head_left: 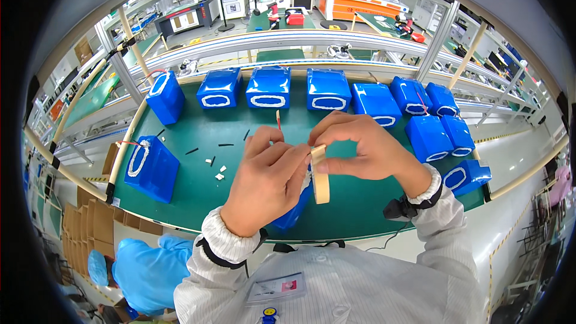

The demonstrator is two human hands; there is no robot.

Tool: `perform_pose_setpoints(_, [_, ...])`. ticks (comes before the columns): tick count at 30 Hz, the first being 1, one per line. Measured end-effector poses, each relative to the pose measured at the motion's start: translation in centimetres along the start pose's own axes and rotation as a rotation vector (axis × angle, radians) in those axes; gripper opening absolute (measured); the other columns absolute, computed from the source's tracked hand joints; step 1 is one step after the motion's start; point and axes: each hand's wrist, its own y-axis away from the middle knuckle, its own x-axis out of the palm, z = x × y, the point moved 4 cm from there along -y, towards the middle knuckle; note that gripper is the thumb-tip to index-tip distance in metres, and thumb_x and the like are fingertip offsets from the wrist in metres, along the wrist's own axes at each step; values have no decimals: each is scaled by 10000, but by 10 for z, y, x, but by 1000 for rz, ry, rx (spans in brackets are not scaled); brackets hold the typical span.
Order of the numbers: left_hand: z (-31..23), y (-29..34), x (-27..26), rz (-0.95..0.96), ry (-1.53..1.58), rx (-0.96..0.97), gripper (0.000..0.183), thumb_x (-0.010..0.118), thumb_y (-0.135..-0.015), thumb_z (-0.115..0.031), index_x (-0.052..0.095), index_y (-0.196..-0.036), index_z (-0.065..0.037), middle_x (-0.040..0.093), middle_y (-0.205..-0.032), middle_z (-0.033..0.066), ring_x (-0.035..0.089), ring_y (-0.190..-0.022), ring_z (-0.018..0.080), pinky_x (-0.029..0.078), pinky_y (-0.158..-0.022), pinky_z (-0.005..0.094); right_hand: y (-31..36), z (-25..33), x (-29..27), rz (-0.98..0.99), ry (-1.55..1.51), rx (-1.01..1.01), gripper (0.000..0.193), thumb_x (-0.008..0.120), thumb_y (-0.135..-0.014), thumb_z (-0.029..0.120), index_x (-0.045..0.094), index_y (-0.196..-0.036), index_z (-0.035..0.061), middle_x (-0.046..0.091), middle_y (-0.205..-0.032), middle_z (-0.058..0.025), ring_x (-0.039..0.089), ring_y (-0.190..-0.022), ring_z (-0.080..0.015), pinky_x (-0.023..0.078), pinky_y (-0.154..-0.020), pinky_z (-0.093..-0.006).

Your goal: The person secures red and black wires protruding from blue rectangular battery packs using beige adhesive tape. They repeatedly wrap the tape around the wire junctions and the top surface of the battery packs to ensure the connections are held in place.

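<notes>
Over the near middle of the green table, both my hands are close together. My left hand [269, 174] is closed in a pinch; a red wire [278, 121] with a pale tip sticks up from its fingers. My right hand [363, 147] grips a roll of cream masking tape [322, 186], thumb against its side and fingertips at its upper edge, where they meet the left fingertips. What lies exactly between those fingertips is hidden. Below the hands sits a blue-wrapped battery pack [293, 215], mostly covered by them and the roll.
Several blue packs with white oval rings, such as one pack [268, 87], line the table's [354, 213] far and right edges. Two more packs [157, 174] stand at left. Black tubing bits [225, 144] and white scraps [220, 176] lie left of my hands. A person in blue [150, 273] is behind at lower left.
</notes>
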Motion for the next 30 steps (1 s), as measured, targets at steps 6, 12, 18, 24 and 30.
perform_pose_setpoints(6, [-8,-6,-1,-28,-32,37,104,737,-826,-21,703,-924,-11,665,-749,94,579,-785,287,481,-648,364,10,-8,2,-4,-117,123,185,765,-847,157,672,-939,25,707,-876,-90,670,-845,-209,509,-752,-326])
perform_pose_setpoints(12, [4,-2,6,-18,229,-142,80,734,-867,-59,718,-933,-16,683,-732,98,598,-775,274,484,-665,350,11,0,-4,-25,25,140,175,749,-852,140,660,-949,25,701,-806,-96,701,-759,-205,511,-711,-309])
perform_pose_setpoints(18, [13,0,12,-40,275,-123,95,739,-857,-57,725,-946,-26,689,-745,109,587,-739,297,493,-628,374,7,-1,-1,-48,-125,120,191,774,-849,159,666,-948,36,706,-819,-91,702,-765,-203,514,-727,-321])
perform_pose_setpoints(24, [10,-3,11,7,213,-108,146,756,-833,-46,734,-976,-24,728,-808,91,599,-785,276,508,-709,366,6,-2,-5,-84,79,-44,135,754,-850,121,675,-928,44,697,-817,-89,666,-758,-243,498,-710,-352])
perform_pose_setpoints(30, [3,-7,6,89,269,-168,171,748,-786,-6,710,-953,-16,726,-846,99,613,-804,288,510,-723,372,6,4,-8,-44,321,-205,95,709,-866,103,635,-899,53,643,-835,-74,605,-826,-258,460,-735,-378])
